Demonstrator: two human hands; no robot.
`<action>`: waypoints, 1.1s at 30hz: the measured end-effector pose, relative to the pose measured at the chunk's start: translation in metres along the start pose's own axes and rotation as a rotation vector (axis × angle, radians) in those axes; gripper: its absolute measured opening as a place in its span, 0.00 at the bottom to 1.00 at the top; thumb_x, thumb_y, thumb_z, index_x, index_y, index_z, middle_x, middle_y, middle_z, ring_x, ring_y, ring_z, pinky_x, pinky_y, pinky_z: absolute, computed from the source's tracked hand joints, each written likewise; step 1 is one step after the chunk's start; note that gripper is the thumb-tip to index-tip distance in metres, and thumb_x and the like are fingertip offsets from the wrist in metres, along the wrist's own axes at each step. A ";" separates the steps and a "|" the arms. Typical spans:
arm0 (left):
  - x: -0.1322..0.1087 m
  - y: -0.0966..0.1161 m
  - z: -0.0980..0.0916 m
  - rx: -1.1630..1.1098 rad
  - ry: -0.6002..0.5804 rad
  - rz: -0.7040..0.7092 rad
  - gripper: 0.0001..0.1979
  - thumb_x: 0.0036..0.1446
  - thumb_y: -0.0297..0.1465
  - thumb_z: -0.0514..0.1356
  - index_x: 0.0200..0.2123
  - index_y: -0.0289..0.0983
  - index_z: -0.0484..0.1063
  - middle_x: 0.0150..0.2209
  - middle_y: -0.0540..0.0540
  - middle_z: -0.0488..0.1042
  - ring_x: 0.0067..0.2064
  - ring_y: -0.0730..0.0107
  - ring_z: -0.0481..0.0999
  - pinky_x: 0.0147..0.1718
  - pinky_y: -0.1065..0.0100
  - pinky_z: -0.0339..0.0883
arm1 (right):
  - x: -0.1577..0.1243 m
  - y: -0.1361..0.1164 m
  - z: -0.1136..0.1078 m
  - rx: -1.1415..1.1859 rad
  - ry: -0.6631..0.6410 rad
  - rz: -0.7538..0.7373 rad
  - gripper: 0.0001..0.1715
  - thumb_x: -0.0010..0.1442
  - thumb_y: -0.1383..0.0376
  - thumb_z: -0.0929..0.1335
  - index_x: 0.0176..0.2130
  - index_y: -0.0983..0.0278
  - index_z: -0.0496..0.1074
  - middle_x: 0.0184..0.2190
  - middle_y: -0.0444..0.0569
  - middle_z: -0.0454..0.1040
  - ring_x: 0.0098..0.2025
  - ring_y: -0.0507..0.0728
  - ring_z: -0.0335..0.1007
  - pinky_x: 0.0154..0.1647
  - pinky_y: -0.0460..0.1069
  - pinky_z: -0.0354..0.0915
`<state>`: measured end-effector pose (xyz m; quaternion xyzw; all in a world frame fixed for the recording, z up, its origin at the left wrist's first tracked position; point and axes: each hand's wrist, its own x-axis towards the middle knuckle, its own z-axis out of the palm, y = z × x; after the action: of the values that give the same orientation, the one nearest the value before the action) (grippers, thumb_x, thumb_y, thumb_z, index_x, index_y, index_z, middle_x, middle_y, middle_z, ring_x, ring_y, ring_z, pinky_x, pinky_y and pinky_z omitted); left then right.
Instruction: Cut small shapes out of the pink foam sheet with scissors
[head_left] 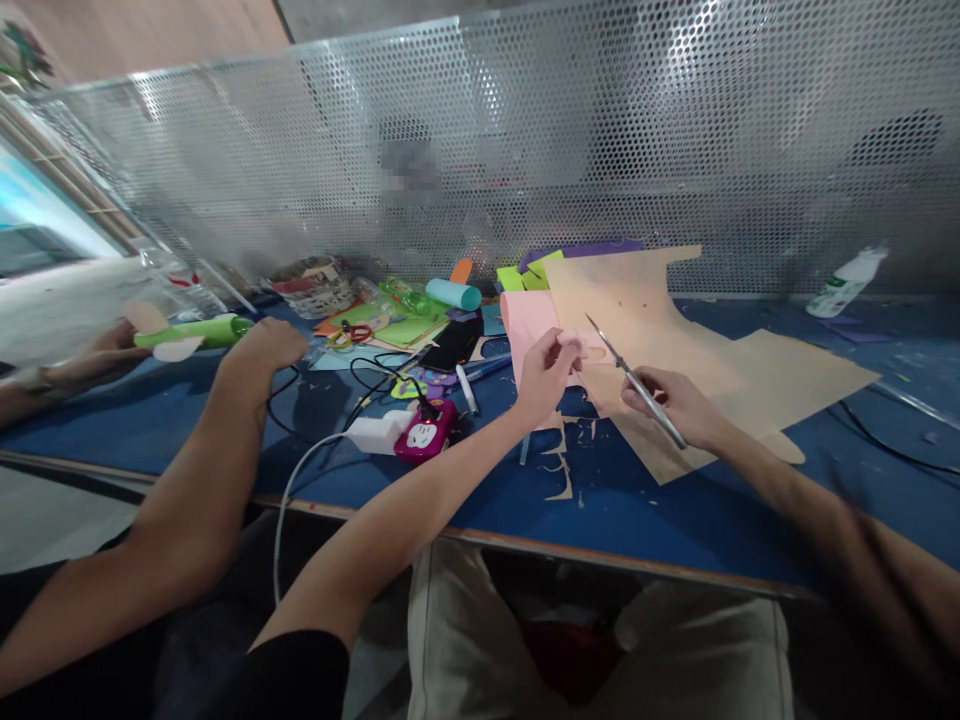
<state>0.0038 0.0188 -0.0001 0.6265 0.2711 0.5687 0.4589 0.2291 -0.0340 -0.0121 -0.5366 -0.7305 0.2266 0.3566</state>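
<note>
My left hand [546,372] pinches a small pink piece of foam sheet [586,348] over the blue table [675,520]. My right hand [671,405] is closed around a pair of slim metal scissors [630,378], whose blades point up and left toward the pink piece. Both hands hover above a large tan foam sheet [675,330] and a pink sheet [525,315]. Tan offcuts [559,465] lie on the table just below my left hand.
A co-worker's arm [202,470] on the left holds a green roll [202,331]. A white charger [379,432], a magenta device [425,436], cables, pens, coloured foam scraps and a teal roll [454,293] crowd the middle. A white bottle [844,283] lies far right. A perforated metal screen [600,130] backs the table.
</note>
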 end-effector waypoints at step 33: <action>-0.005 -0.004 0.004 0.003 -0.112 0.047 0.24 0.70 0.54 0.61 0.39 0.37 0.73 0.31 0.48 0.76 0.26 0.77 0.68 0.27 0.69 0.63 | -0.007 -0.008 -0.002 -0.166 -0.056 -0.193 0.21 0.61 0.46 0.64 0.32 0.60 0.68 0.24 0.46 0.71 0.24 0.55 0.61 0.26 0.49 0.55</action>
<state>0.0075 0.0149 -0.0061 0.6644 0.2309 0.5429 0.4589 0.2271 -0.0433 -0.0067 -0.4849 -0.8048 0.1449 0.3103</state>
